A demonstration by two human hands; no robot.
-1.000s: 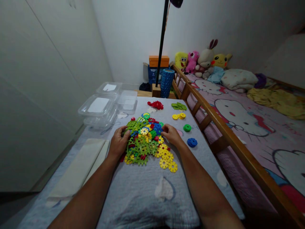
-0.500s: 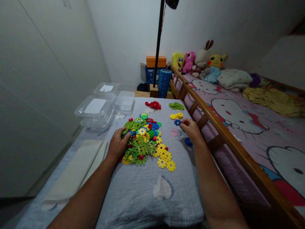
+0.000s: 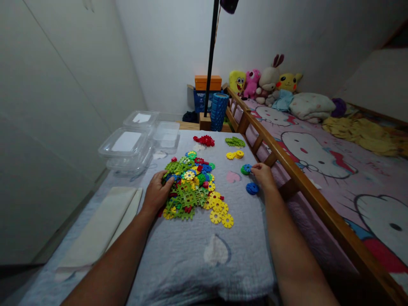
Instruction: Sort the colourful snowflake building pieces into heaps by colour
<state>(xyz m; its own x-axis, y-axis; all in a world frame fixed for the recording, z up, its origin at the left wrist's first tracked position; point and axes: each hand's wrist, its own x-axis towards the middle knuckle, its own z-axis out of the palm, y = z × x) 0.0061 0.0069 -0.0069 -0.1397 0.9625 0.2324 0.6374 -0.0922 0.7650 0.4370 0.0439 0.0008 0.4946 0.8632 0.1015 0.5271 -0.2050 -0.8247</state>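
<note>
My right hand (image 3: pixel 262 175) pinches a blue notched disc (image 3: pixel 247 167), which is over the green discs (image 3: pixel 244 171) at the right of the table. Closer to me than that lies a small pile of blue discs (image 3: pixel 252 188). My left hand (image 3: pixel 157 191) rests at the left side of a mixed heap of plastic building pieces (image 3: pixel 188 193), thumb and fingers apart. Green square lattice pieces, yellow, blue and red pieces make up the heap. Several yellow discs (image 3: pixel 216 216) spill from its near right side.
Red pieces (image 3: pixel 205 140), green pieces (image 3: pixel 235 142) and yellow discs (image 3: pixel 235 155) lie in separate groups at the back. Clear plastic boxes (image 3: pixel 124 142) and folded cloth (image 3: pixel 102 229) are on the left. A wooden bed rail (image 3: pixel 287 178) borders the right side.
My right hand has moved right and slightly toward me with the blue disc, from near the yellow discs to the green discs. The left hand stays at the heap.
</note>
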